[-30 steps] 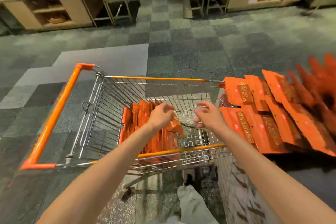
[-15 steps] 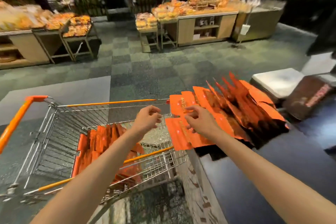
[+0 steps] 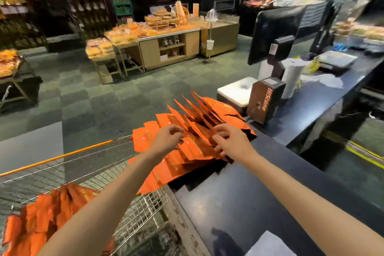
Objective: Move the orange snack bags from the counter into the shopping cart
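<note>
A fanned pile of orange snack bags lies on the near left end of the dark counter. My right hand is at the pile's right side, fingers curled in among the bags. At the left side my left hand hovers with curled fingers at the bag tops; whether it grips one is unclear. The wire shopping cart with an orange rim stands lower left against the counter. Several orange bags lie inside it.
A brown box, a white scale, a paper roll and a black monitor stand further along the counter. Bakery display tables stand across the tiled floor. A white sheet lies near the counter's front.
Both hands have left the cart and moved right onto the pile on the counter. My view has swung up and right, so the cart now sits at the lower left.
</note>
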A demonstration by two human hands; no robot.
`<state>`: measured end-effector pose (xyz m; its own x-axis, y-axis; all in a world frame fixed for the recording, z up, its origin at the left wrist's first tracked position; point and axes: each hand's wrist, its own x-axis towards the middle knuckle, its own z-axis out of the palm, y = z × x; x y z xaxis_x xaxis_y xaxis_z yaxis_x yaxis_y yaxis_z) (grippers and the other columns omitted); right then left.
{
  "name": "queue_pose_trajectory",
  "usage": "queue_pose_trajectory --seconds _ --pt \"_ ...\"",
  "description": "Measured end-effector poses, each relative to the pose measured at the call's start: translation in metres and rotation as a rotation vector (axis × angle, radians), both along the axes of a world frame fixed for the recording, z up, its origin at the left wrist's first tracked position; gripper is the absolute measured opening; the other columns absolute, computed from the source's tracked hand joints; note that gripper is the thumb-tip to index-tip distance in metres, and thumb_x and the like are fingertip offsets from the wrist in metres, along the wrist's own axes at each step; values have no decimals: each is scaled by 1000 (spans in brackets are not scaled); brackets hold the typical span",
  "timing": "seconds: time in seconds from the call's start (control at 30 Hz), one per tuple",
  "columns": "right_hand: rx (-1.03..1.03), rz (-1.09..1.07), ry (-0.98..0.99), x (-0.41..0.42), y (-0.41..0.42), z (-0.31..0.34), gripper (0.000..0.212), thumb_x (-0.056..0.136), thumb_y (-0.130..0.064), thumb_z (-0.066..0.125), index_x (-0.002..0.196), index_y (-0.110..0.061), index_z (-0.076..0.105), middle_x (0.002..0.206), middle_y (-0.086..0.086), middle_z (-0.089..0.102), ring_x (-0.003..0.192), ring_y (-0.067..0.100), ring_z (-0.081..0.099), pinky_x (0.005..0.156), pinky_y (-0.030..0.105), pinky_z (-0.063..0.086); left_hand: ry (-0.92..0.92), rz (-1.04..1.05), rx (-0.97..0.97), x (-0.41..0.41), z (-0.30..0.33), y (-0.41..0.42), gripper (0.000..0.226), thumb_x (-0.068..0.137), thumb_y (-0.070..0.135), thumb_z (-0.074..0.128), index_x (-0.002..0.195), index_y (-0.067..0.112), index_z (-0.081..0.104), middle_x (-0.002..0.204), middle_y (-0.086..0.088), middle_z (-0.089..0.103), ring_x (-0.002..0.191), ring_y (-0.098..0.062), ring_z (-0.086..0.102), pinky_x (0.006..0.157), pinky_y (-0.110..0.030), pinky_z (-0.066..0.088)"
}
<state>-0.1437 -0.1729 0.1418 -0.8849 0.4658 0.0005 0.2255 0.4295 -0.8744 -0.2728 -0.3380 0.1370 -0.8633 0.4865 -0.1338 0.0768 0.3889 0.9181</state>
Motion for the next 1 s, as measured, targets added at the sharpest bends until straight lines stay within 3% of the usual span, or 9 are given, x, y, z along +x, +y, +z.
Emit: queue_pose_trajectory --seconds 0.2,0.37,0.53,0.63,0.73,0.8,1.0 --pt "-20 -156 -51 -5 47 -12 28 91 -19 53 119 -21 57 101 -1 66 67 15 71 63 35 60 10 -116 -9 -23 -10 65 18 88 1 50 87 16 60 85 -9 64 74 -19 62 63 -34 51" --pt "-70 -253 -79 -34 78 -19 26 93 -17 50 118 -20 57 91 -1 67 71 15 71 61 28 58 34 -196 -25 -70 -16 115 20 88 0 50 86 15 62 83 -11 64 73 -22 57 54 -28 45" --pt "-74 -382 -120 -75 112 -29 24 92 -16 49 114 -20 57 89 1 68 73 18 70 68 36 59 70 -277 -63 -133 -22 177 27 89 1 45 83 21 61 90 -8 65 78 -21 66 52 -26 46" --pt "-22 -431 -189 -101 129 -40 29 91 -17 47 117 -20 58 106 4 66 89 21 67 79 43 57 130 -316 -105 -165 -25 210 25 88 4 45 93 20 64 91 -3 67 85 -23 68 67 -34 55" --pt "45 -437 -281 -125 145 -50 35 93 -16 48 127 -17 56 125 5 60 111 22 59 92 35 51 263 -371 -193 -194 -32 240 27 87 7 49 104 15 67 104 -3 68 99 -24 64 90 -36 51" --pt "71 -434 -356 -144 158 -60 39 93 -15 49 132 -15 52 133 4 56 120 22 53 95 31 44 318 -420 -245 -214 -41 262 27 88 8 51 110 11 66 112 -5 66 105 -23 60 93 -33 44" --pt "176 -351 -552 -184 191 -97 57 88 -29 56 141 -18 39 146 6 43 130 25 44 104 41 42 448 -625 -387 -252 -77 318 36 84 15 57 119 7 60 123 -12 61 115 -26 55 97 -33 41"
